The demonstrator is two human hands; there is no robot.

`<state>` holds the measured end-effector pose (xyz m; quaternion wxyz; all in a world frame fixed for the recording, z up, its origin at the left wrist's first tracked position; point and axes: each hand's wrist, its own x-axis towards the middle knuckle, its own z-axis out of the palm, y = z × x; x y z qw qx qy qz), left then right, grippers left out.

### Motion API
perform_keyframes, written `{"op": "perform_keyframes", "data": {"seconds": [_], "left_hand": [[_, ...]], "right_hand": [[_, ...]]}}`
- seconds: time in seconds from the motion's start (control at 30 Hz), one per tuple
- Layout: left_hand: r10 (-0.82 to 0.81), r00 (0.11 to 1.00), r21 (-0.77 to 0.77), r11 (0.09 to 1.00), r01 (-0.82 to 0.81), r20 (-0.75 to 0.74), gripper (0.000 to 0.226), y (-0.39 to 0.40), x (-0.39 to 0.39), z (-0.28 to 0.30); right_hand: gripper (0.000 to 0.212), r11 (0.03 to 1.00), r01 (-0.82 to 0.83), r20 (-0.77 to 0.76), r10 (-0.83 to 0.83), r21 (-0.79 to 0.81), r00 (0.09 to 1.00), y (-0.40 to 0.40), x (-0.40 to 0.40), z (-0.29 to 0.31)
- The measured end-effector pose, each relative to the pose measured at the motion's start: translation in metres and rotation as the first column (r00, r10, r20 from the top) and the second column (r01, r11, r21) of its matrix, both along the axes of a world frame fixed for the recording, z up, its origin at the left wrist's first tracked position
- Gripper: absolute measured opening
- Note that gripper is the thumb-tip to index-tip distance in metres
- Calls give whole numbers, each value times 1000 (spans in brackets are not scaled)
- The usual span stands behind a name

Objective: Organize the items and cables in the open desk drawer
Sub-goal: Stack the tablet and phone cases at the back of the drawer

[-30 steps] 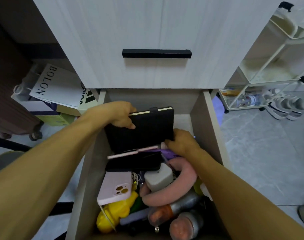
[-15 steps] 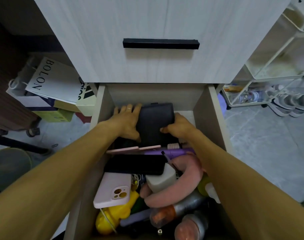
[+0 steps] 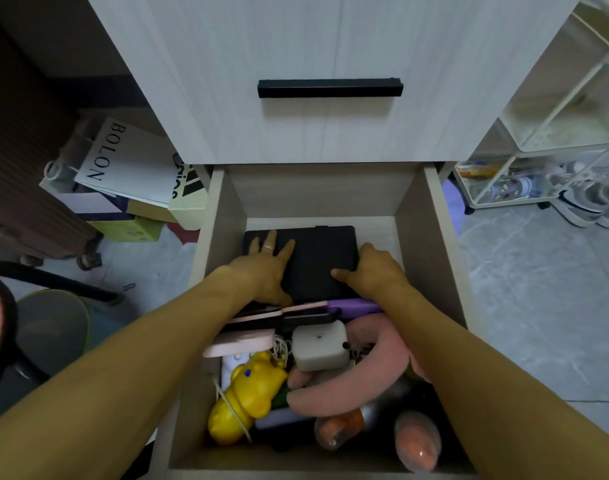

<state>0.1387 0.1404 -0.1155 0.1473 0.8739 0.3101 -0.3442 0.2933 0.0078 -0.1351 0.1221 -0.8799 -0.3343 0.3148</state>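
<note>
A black notebook [image 3: 318, 261] lies flat at the back of the open drawer [image 3: 431, 237]. My left hand [image 3: 266, 266] rests on its left part with fingers spread straight. My right hand [image 3: 369, 270] grips the notebook's right edge, thumb on the cover. Nearer to me the drawer holds a pink and a purple flat item [image 3: 351, 304], a pink phone case [image 3: 239, 344], a white charger block [image 3: 319, 344], a pink curved cushion [image 3: 376, 368], a yellow toy [image 3: 249, 396] and bottles [image 3: 341, 427]. Thin white cable [image 3: 282, 348] shows between the case and the charger.
The closed upper drawer with a black handle [image 3: 330, 87] overhangs the open one. Boxes and a white paper bag [image 3: 123, 161] stand on the floor at left. A white wire cart [image 3: 525, 161] and shoes [image 3: 594, 202] are at right.
The notebook, held upright a second ago, has been laid flat at the drawer's back. My left hand moved from its top edge onto its cover; my right hand shifted up to its right edge.
</note>
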Motion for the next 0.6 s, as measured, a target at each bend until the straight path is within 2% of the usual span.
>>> {"op": "perform_keyframes", "data": {"seconds": [0.1,0.17,0.27,0.37,0.5,0.6], "left_hand": [[-44,998,94,995,39,54,115,-1,-6,0],[-106,990,191,978,88,89,103,0,-6,2],[-88,989,257,965,54,121,87,-2,-5,-1],[-32,991,218,976,3,132,79,-11,-8,-7],[22,960,44,998,-36,280,61,-15,-12,5],[71,949,-43,997,-61,308,42,-15,-26,18]], "right_hand": [[68,998,-60,-63,59,-7,996,-5,-1,-2],[75,996,-88,-90,86,-16,992,-7,-3,-3],[75,996,-87,-102,86,-4,991,-6,-3,-5],[61,993,-114,-36,114,5,993,-8,-1,-9],[28,986,-138,110,128,92,986,-15,2,-10],[30,979,-165,124,150,118,981,-17,-3,-7]]}}
